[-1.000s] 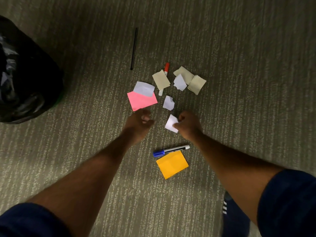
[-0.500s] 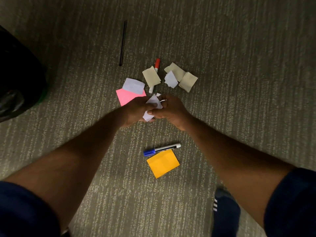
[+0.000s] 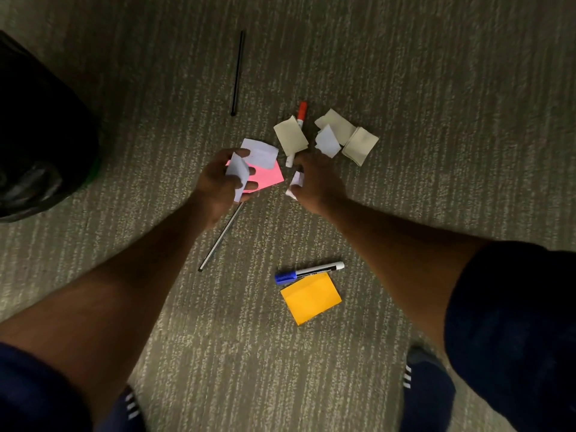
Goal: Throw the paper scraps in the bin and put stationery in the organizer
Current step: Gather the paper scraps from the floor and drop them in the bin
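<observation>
A person is bending over a striped grey carpet (image 3: 405, 73), and two dark shoes (image 3: 427, 391) are showing at the near edge. Using the pink note (image 3: 269, 177) as the landmark: nearer than it, an orange note (image 3: 311, 297) is lying flat, with a blue-capped marker (image 3: 308, 271) touching its far edge. A thin black-and-silver pen (image 3: 218, 241) is lying nearer than the pink note too, partly hidden under the left arm.

The left hand (image 3: 218, 182) is sitting over the pink note's left side, fingers curled around a white scrap (image 3: 237, 174). Just right of the pink note, the right hand (image 3: 314, 182) is pinching a small white scrap (image 3: 295, 182) with bent fingers.

A pale paper (image 3: 261, 152) is lying on the pink note's far edge. Farther and to the right, tan and white scraps (image 3: 343, 135) are bunched up, one covering a red-capped marker (image 3: 300, 115). Farther still, a thin black stick (image 3: 237, 73) is lying alone. Far to the left, a black bin bag (image 3: 40, 135) is sitting.
</observation>
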